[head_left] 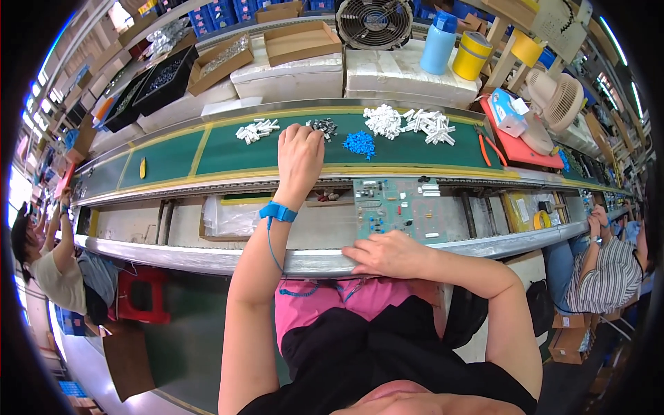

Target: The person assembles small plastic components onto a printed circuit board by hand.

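My left hand (302,158), with a blue strap (278,211) round its wrist, reaches over the green conveyor belt (238,153). Its fingers are drawn together at a small pile of dark components (324,127); what they pinch, if anything, is hidden. A green circuit board (395,207) with several white, blue and dark parts mounted on it sits on the near rails. At its lower edge my right hand (391,254) lies with fingers slightly apart, touching the board's edge and the silvery front rail (315,262).
Beyond the board are blue parts (360,144), white parts (382,121), white tubular pieces (430,126) and another white pile (256,130). Orange-handled pliers (490,149) lie to the right. A fan (374,23) stands behind. Co-workers sit at both sides.
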Available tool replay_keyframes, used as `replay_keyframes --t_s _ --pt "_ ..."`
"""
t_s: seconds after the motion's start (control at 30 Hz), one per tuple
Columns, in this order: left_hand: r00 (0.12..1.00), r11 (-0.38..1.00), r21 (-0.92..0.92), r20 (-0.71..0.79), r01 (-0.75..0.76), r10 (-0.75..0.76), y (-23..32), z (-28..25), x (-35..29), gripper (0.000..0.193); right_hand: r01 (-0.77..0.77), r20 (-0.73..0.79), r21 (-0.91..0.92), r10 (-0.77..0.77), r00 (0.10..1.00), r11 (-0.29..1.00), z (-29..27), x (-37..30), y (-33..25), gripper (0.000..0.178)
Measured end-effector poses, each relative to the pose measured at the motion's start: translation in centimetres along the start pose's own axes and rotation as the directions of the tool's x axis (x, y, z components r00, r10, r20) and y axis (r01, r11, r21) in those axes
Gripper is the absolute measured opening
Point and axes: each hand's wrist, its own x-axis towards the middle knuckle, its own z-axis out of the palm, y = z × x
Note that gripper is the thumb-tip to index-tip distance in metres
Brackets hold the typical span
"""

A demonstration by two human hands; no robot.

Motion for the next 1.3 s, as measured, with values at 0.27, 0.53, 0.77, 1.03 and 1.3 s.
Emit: replay_keyframes --t_s 0.27,0.53,0.77,1.03,1.3 --pt "0.999 0.999 0.034 0.038 0.007 -0.008 0.8 0.2 -0.6 0.009 -0.470 0.017 -0.098 0.474 0.881 0.877 -1.6 -9.9 3.2 0.023" --pt "0.986 0.998 -0.042 0.166 0.037 -0.029 1.0 1.4 -1.6 0.012 -0.573 -0.123 -0.095 0.562 0.818 0.814 -1.3 -8.0 7.9 0.016" --pt "0.975 1.000 -0.008 0.220 -0.012 0.013 0.9 3.3 -2.7 0.019 -0.483 -0.365 -0.033 0.439 0.821 0.875 2.4 1.2 13.5 0.016" --pt "0.944 1.000 0.004 0.328 0.027 -0.027 1.2 3.5 -2.3 0.020 -0.456 -0.370 -0.201 0.364 0.855 0.867 4.1 3.7 15.0 0.004" --pt "0.939 0.997 -0.030 0.339 0.070 -0.056 0.9 5.6 -1.3 0.013 -0.461 -0.399 -0.171 0.367 0.841 0.871 4.3 3.3 15.5 0.003"
